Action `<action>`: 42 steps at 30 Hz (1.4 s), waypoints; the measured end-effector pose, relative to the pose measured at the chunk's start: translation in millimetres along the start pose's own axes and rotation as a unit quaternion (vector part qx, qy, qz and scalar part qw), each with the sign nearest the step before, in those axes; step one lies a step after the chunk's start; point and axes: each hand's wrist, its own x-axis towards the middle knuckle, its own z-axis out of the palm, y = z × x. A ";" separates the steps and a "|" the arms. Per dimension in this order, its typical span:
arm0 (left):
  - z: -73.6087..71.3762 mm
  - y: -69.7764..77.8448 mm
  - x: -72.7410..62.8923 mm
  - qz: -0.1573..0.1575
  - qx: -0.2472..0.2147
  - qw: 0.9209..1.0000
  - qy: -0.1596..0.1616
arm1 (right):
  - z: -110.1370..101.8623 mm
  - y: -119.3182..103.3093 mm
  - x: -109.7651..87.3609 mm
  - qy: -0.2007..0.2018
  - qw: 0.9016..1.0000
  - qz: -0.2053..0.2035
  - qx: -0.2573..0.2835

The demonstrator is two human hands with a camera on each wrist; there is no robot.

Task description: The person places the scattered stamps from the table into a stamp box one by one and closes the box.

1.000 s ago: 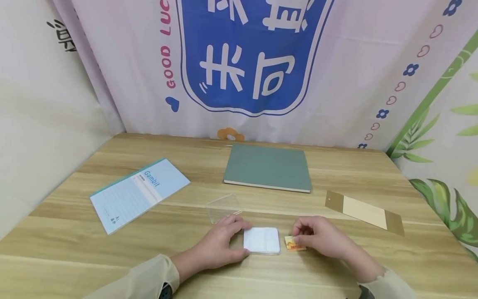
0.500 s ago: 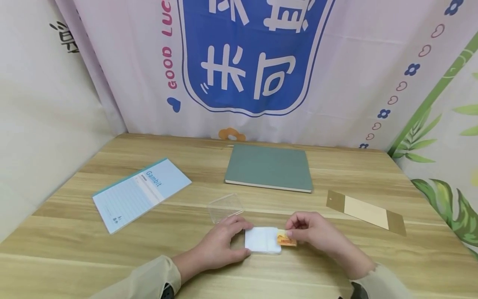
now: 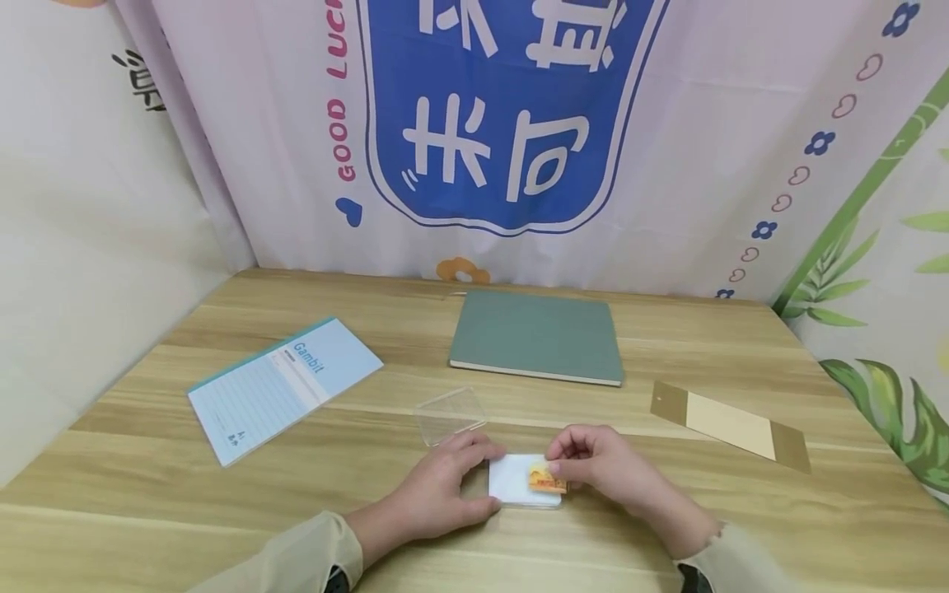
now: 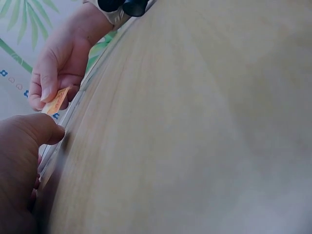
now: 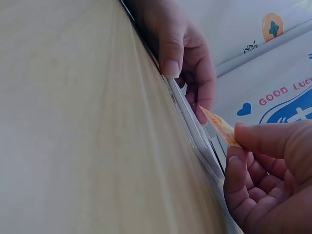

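The right hand [image 3: 604,468] pinches a small orange-and-yellow slip [image 3: 547,479] between thumb and forefinger; its other fingers are curled in behind. The left hand [image 3: 445,487] grips the left end of a flat white case [image 3: 511,480], thumb at the near corner and forefinger at the far corner. The case lies flat on the counter [image 3: 148,511], between the two hands, its long axis running left to right.

Governing relation: the slip is positioned over the right end of the case, opposite the left hand's grip. Its long axis also runs left to right, nearly parallel to that of the case. In the head view, its right end reaches slightly past the case's right edge. The right hand is nearer to the slip, approaching from the right. Both wrist views show the slip tilted; the right wrist view shows it slightly raised, though contact along its lower edge cannot be ruled out.

Surrounding items: a clear lid [image 3: 450,414] lies just beyond the left fingertips. A green notebook [image 3: 537,336] lies farther back, a light-blue notebook [image 3: 285,387] to the left, and a brown-ended strip [image 3: 730,424] to the right.
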 end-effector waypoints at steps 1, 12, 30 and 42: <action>0.4 0.0 -0.1 0.000 0.001 1.000 -0.001 | 1.5 0.0 0.4 0.000 1.000 0.002 0.002; 2.4 -0.1 -0.5 0.000 -0.001 1.000 -0.005 | 14.3 -4.8 6.5 0.007 1.000 -0.002 -0.019; -1.3 -0.3 -1.2 0.006 -0.013 1.000 0.005 | 38.8 -12.5 18.2 0.055 0.985 -0.020 -0.161; 1.0 -1.0 0.4 0.005 -0.011 1.000 0.004 | 42.4 -15.4 19.0 0.074 0.978 -0.017 -0.196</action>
